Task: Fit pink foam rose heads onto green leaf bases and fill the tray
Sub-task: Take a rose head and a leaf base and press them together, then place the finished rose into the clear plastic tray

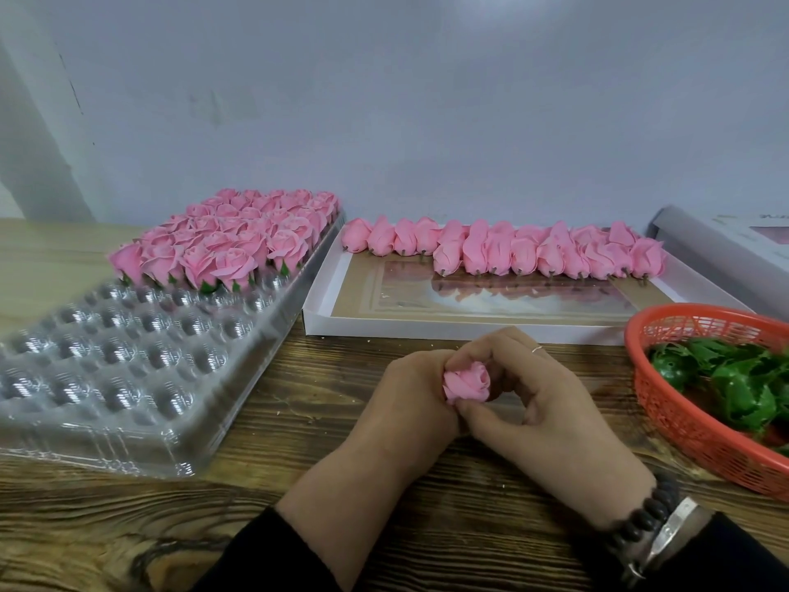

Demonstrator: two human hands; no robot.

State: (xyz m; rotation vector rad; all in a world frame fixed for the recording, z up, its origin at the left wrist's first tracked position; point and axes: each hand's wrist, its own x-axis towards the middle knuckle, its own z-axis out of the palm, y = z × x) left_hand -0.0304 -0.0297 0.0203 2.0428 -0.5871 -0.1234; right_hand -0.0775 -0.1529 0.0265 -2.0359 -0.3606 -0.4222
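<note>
- Pink foam rose head (467, 382) — held above the table's near middle, bloom tilted up and away.
- Clear plastic tray (128, 356) — at the table's left edge; far rows filled with finished roses (222, 241), near cups empty.
- Loose rose heads (533, 249) — on their sides along the white box's far edge.
- Green leaf bases (734, 378) — heaped in the red basket at the right edge.

Both hands meet at table centre, forearms converging from below: left hand (410, 399) and right hand (550, 403) with fingers curled, jointly pinching a pink rose head (467, 382) between fingertips.
</note>
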